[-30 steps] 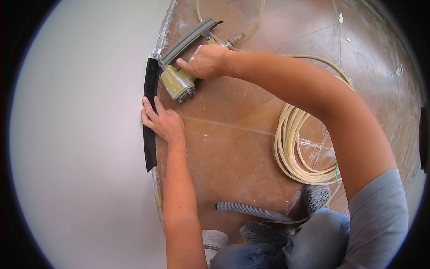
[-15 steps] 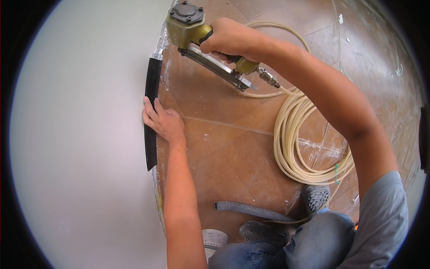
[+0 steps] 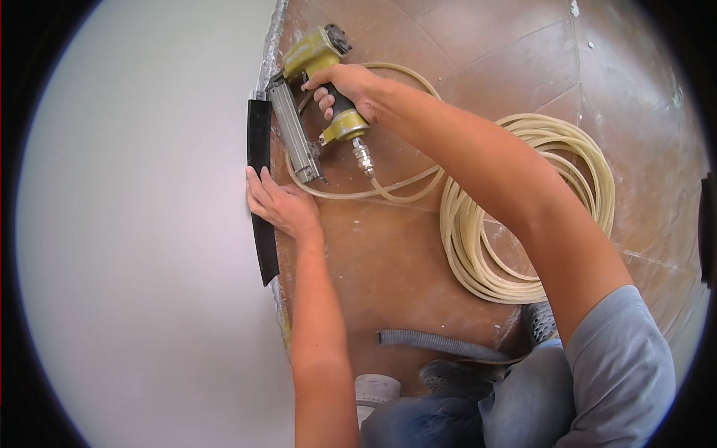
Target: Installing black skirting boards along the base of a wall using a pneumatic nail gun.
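Note:
My left hand (image 3: 287, 205) holds a black strip (image 3: 259, 138) against the base of the white wall (image 3: 134, 224), its fingertips over the strip's lower half. My right hand (image 3: 343, 93) grips the black handle of a yellow-green pneumatic nail gun (image 3: 314, 52), thumb near the trigger. The gun's silver magazine (image 3: 291, 127) lies alongside the strip's upper part, just to its right. A metal coupling (image 3: 364, 158) at the handle's end joins a pale hose (image 3: 403, 194).
A coiled pale hose (image 3: 470, 269) lies on the scuffed brown tiled floor (image 3: 396, 276), to the right under my right arm. A grey corrugated tube (image 3: 433, 343) and a white bucket (image 3: 377, 388) are near my bent legs and grey clogs (image 3: 540, 319) at the bottom.
The nail gun has swung round and down, its magazine now beside the strip. The view has shifted slightly, showing more of the hose coil. My left hand stays on the strip.

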The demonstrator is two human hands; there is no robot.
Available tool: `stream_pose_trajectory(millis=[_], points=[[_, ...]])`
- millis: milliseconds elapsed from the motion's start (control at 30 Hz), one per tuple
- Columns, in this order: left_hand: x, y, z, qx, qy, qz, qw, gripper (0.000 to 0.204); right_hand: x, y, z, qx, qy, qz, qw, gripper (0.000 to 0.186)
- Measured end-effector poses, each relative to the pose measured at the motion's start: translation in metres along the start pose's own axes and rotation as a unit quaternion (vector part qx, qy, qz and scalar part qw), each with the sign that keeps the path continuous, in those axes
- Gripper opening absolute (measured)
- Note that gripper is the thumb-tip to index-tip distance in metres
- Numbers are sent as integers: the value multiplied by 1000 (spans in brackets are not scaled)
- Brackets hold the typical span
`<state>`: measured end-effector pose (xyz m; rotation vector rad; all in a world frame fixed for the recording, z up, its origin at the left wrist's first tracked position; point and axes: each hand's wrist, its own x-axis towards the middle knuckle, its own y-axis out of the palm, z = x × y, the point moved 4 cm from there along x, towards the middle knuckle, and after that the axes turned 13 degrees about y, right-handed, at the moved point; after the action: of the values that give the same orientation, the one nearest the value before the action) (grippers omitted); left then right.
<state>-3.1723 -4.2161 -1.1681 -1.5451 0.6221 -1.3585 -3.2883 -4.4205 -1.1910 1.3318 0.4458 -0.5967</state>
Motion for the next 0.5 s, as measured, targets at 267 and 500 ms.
stream_pose_trajectory(millis=[267, 500], points=[[2, -4, -4, -10, 14, 6, 1000, 56, 2, 5, -9, 0, 0, 9, 1000, 11], [-1, 8, 5, -46, -5, -10, 999, 49, 4, 3, -13, 35, 21, 21, 999, 12]])
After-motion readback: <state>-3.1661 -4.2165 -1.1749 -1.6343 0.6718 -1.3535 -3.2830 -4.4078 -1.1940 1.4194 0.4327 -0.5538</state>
